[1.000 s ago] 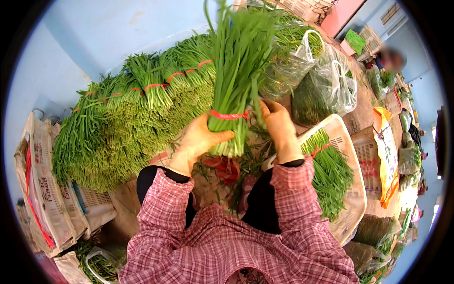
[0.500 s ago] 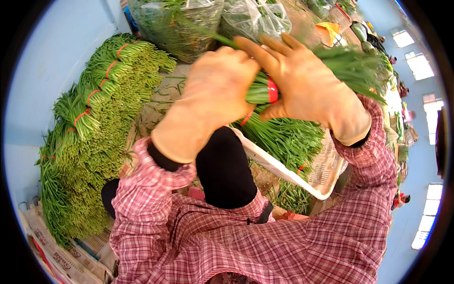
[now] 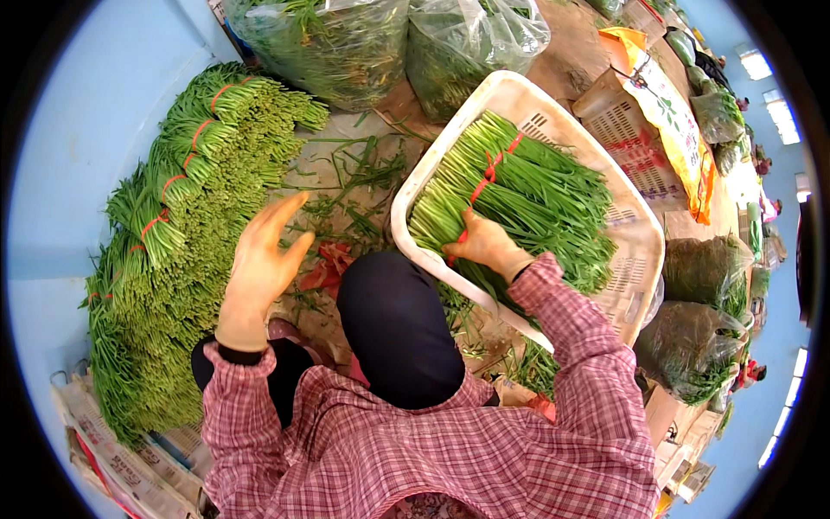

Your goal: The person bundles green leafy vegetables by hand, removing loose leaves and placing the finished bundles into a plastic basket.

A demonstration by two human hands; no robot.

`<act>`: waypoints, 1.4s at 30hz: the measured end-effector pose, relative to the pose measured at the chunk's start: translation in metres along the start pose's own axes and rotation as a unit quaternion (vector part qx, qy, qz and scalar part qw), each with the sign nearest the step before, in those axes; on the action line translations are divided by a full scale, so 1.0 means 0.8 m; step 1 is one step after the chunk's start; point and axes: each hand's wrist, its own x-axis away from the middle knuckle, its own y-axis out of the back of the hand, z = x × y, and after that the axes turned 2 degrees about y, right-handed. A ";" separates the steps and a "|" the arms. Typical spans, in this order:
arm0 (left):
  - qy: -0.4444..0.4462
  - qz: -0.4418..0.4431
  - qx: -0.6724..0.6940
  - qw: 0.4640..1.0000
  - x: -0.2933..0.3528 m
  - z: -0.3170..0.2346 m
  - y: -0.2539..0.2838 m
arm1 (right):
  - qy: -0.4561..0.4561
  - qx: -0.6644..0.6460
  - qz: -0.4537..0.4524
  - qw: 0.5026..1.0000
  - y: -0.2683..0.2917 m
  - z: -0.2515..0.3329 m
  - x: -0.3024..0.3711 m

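Observation:
In the white plastic basket (image 3: 527, 108) lie several bundles of long, thin greens that look like chives (image 3: 545, 195), tied with red bands. My right hand (image 3: 488, 242), in a pale orange rubber glove, is closed on the near chive bundle by its red band; part of the fingers is hidden among the stalks. To the left, over the littered floor, my gloved left hand (image 3: 262, 266) is held up empty, thumb and fingers apart. A large heap of banded chives (image 3: 194, 259) lies beyond it, along the wall.
Clear plastic bags (image 3: 324, 52) full of greens stand at the back. Past the basket are a crate (image 3: 635, 147) with a yellow-and-white sack and more filled bags (image 3: 696, 342). My dark-clothed knee (image 3: 402, 329) rises beside the basket's near edge. Loose stalks (image 3: 354, 169) litter the floor.
Both hands have come down from holding a red-banded bundle in the air. My left hand has let go and moved left; the right is now low in the basket, which shows fully.

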 end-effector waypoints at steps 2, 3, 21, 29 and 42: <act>0.051 0.012 -0.016 0.998 0.031 0.027 -0.009 | 0.048 0.000 -0.065 0.997 -0.029 0.005 -0.004; 0.080 0.019 -0.022 0.996 0.041 0.031 -0.013 | 0.059 0.002 -0.087 0.994 -0.035 0.009 -0.001; 0.041 0.091 0.019 0.995 0.010 -0.001 -0.087 | 0.152 0.173 -0.077 0.970 -0.059 -0.014 -0.001; 0.014 0.090 0.072 0.993 0.025 0.022 -0.100 | 0.299 0.136 -0.142 0.934 -0.031 -0.039 0.068; 0.193 -0.094 -0.083 0.973 0.082 0.123 0.032 | 0.310 0.295 -0.154 0.891 -0.111 -0.122 0.019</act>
